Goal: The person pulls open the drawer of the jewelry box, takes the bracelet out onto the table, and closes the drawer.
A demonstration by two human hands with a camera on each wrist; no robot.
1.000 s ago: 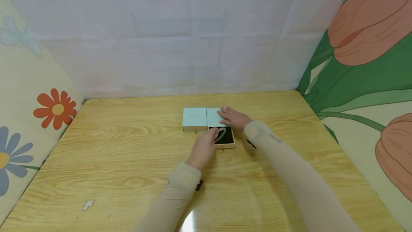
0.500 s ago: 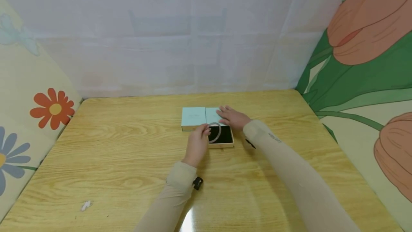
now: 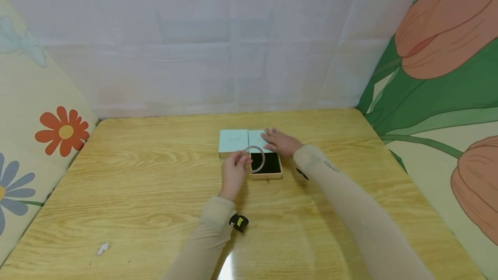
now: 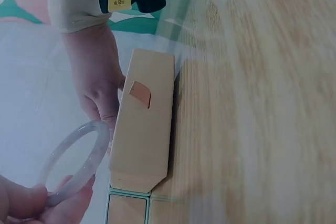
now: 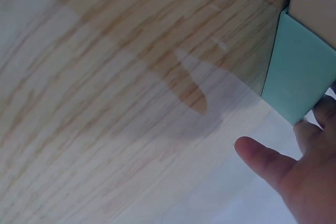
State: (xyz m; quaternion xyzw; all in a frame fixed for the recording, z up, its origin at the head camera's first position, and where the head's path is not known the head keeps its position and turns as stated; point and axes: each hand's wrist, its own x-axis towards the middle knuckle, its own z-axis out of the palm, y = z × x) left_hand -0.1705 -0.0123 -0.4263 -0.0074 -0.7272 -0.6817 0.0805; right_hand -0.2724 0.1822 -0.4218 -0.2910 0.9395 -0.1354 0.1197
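Note:
A pale, translucent bangle (image 3: 264,159) is pinched between the thumb and fingers of my left hand (image 3: 232,175), raised over the left part of a pulled-out box drawer (image 3: 266,176). Black lining fills this tan drawer. In the left wrist view the bangle (image 4: 96,157) stands tilted beside the drawer's front, which has a small orange-brown tab (image 4: 140,94). My right hand (image 3: 285,143) rests with spread fingers on the light-blue sleeve (image 3: 255,138) of the same box. The right wrist view shows the sleeve's side (image 5: 299,72) with fingers at its edge.
A second light-blue box (image 3: 233,142), its drawer pushed in, lies against the left side of the first. Both sit on a wood-grain table (image 3: 155,176). A white cloth (image 3: 194,55) hangs behind, and flowered panels stand at both sides.
My left hand has lifted the bangle out of the drawer and drawn it a little to the left, turning it so its full ring shows. My right hand stays on the sleeve.

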